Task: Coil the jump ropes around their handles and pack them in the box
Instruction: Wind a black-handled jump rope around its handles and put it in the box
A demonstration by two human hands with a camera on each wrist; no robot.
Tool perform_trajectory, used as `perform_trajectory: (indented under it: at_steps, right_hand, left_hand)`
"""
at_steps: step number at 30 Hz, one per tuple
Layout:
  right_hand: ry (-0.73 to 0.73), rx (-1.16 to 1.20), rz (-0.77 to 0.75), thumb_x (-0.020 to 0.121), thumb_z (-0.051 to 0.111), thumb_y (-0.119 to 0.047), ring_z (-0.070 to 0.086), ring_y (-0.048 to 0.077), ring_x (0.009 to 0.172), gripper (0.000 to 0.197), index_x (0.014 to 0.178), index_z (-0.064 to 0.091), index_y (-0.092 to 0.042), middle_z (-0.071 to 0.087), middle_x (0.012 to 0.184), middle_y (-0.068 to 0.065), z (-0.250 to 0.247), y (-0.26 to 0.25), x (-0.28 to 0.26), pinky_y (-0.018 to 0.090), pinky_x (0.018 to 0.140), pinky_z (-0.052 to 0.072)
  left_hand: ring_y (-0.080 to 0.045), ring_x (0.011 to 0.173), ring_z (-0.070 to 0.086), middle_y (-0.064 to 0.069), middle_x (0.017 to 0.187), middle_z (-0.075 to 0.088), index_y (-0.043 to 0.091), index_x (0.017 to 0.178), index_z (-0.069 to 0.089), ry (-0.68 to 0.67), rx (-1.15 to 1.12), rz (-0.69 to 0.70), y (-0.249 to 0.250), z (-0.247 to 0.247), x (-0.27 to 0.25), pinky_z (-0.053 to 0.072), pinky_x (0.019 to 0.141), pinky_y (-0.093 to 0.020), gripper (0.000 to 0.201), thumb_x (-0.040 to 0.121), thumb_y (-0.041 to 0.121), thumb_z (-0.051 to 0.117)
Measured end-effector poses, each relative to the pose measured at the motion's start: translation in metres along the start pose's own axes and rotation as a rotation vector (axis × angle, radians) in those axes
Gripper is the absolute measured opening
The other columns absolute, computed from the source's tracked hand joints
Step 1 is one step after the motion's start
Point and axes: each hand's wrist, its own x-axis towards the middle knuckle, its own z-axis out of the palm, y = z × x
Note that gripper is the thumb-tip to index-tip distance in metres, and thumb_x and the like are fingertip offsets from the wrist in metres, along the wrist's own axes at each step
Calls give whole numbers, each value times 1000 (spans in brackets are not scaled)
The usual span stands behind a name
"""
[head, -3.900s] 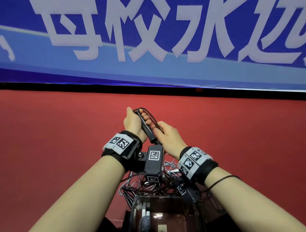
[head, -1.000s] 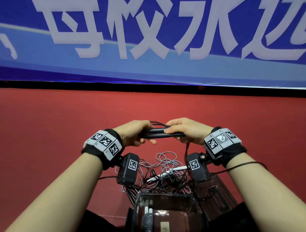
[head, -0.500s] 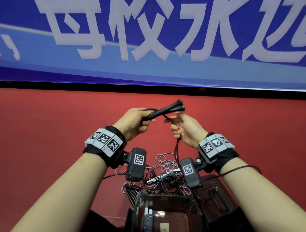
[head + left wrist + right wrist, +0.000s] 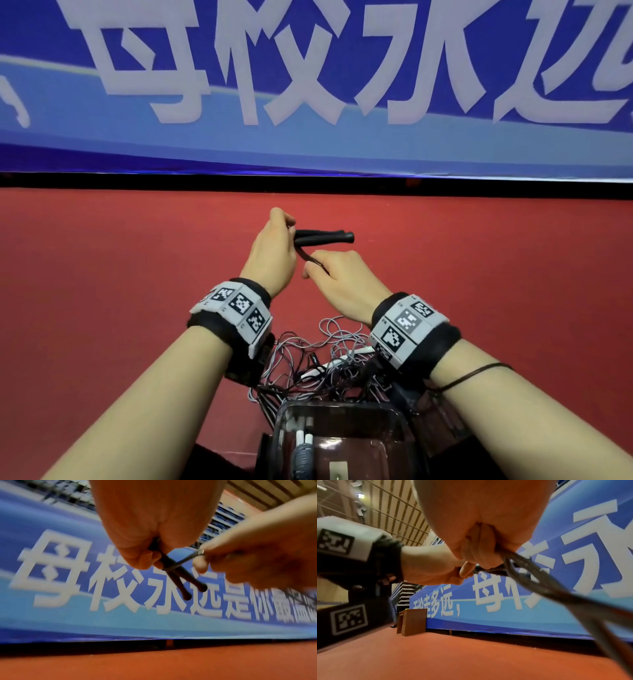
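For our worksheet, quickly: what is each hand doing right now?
Left hand: grips the two handles together.
Right hand: pinches the rope, pulled taut around the handles.

The left hand [image 4: 274,253] hides the near ends of both handles [image 4: 325,237]

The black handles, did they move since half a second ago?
Yes. The black handles tilted down from pointing up toward the blue banner to lying level; the left hand grips them.
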Motion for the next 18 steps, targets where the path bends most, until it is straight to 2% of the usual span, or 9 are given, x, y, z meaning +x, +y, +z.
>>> perform_trajectory:
  at_steps: [2, 4, 8, 11, 13, 15, 18]
  right_hand:
    - [-2, -37, -59, 98, 45, -26, 46, 17, 51, 30, 85, 67, -9, 54, 59, 0, -7, -1, -1, 32, 51, 34]
    - [-1, -61, -97, 97, 47, -26, 44, 17, 49, 30, 84, 67, -8, 56, 60, 3, -10, -1, -1, 32, 52, 35]
    - [45, -100, -142, 94, 50, -31, 45, 18, 52, 28, 79, 66, -14, 55, 58, 3, -12, -2, 1, 35, 55, 37]
    - [105, -44, -132, 92, 54, -34, 43, 18, 53, 27, 79, 67, -15, 54, 56, 2, -18, -2, 4, 34, 55, 35]
    - [170, -31, -122, 90, 56, -39, 44, 16, 53, 30, 73, 65, -16, 52, 53, -1, -25, 1, 8, 33, 56, 36]
    - [239, -59, -95, 86, 58, -46, 43, 11, 52, 32, 67, 62, -21, 48, 49, -5, -35, 4, 12, 32, 56, 36]
    - [276, -69, -39, 85, 62, -51, 45, 9, 55, 32, 69, 67, -23, 49, 51, -7, -50, 16, 17, 32, 58, 37]
  left_hand:
    - [-35, 89, 55, -10, 101, 55, 6, 109, 43, -22, 90, 91, -3, 0, -3, 40, 75, -38, 12, 102, 13, 38]
    - [-36, 89, 55, -11, 101, 54, 8, 106, 42, -55, 151, 114, -2, 2, -6, 42, 76, -42, 10, 102, 16, 37]
    - [-34, 81, 52, -10, 95, 53, 10, 101, 36, -92, 206, 112, 2, 4, -11, 40, 70, -41, 9, 102, 19, 36]
    - [-37, 80, 54, -10, 91, 55, 10, 100, 36, -90, 204, 93, -1, 4, -9, 40, 69, -42, 11, 104, 21, 36]
    - [-38, 80, 56, -13, 91, 61, 10, 101, 37, -115, 201, 86, -2, 4, -8, 43, 70, -44, 13, 104, 23, 35]
    - [-41, 80, 59, -17, 90, 66, 11, 101, 37, -157, 205, 107, -2, 4, -7, 45, 70, -45, 14, 104, 25, 34]
    - [-40, 77, 58, -18, 84, 66, 17, 97, 36, -251, 162, 151, 0, -1, -6, 43, 68, -43, 11, 104, 24, 36]
